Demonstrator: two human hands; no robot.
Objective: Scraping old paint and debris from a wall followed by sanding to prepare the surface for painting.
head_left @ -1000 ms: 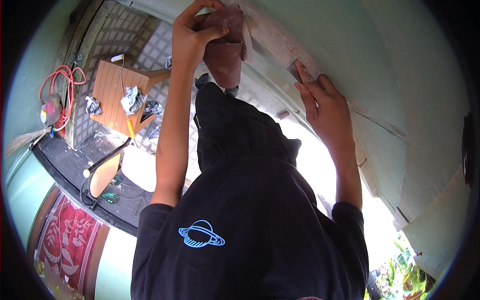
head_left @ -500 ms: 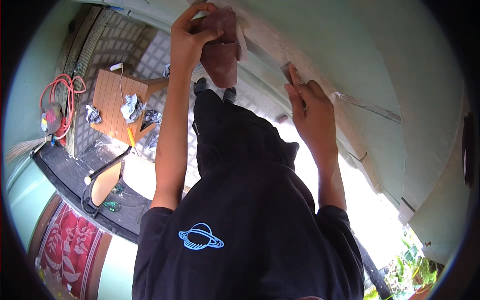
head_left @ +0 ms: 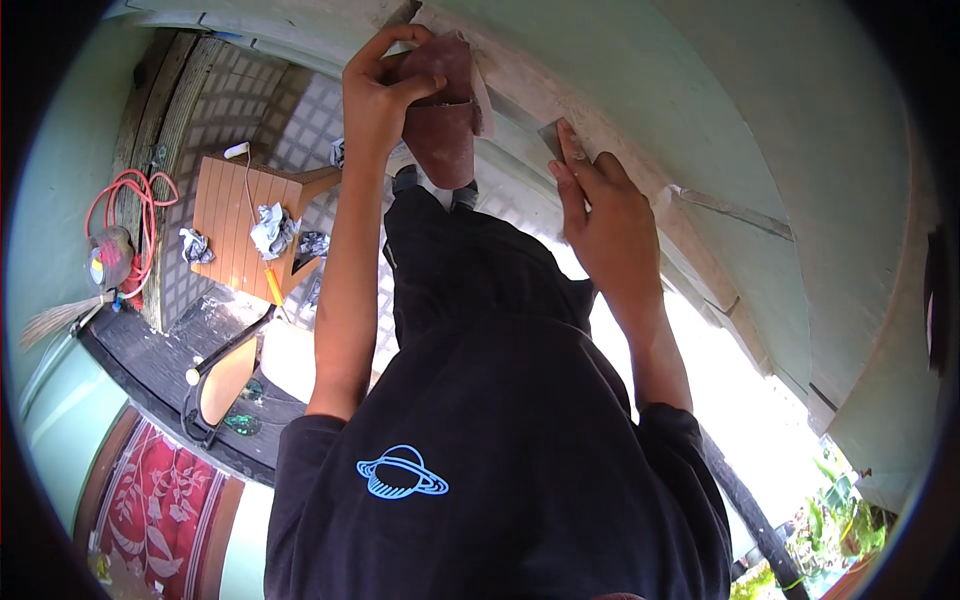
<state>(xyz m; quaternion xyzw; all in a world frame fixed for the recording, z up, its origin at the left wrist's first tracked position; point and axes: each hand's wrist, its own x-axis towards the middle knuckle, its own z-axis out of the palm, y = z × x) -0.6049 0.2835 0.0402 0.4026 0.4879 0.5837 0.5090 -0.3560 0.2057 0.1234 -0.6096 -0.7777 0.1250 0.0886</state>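
My left hand (head_left: 378,100) is raised at the top, its thumb and fingers closed on a reddish-brown sheet of sandpaper (head_left: 440,145), which hangs down with a fold or seam across it. Behind the sheet runs a pale green panel (head_left: 690,110) with a rough, bare whitish strip (head_left: 585,108) along it. To the right, my right hand (head_left: 612,215) pinches a small flat grey scraper (head_left: 551,139). Its index finger lies along the blade, which is at the bare strip; the palm hides the rest. Whether the blade touches the strip is hard to tell.
A slatted wooden table (head_left: 228,195) at the left bears a paint roller (head_left: 237,151) and crumpled paper (head_left: 273,232). An orange-handled tool (head_left: 274,287) lies beside it. Farther left are a coiled red hose (head_left: 150,225) and a broom (head_left: 62,317). Plants (head_left: 835,540) grow at lower right.
My right hand and the scraper have moved left and slightly up along the strip. My left hand still grips the sandpaper, a little lower in view. The background has shifted slightly.
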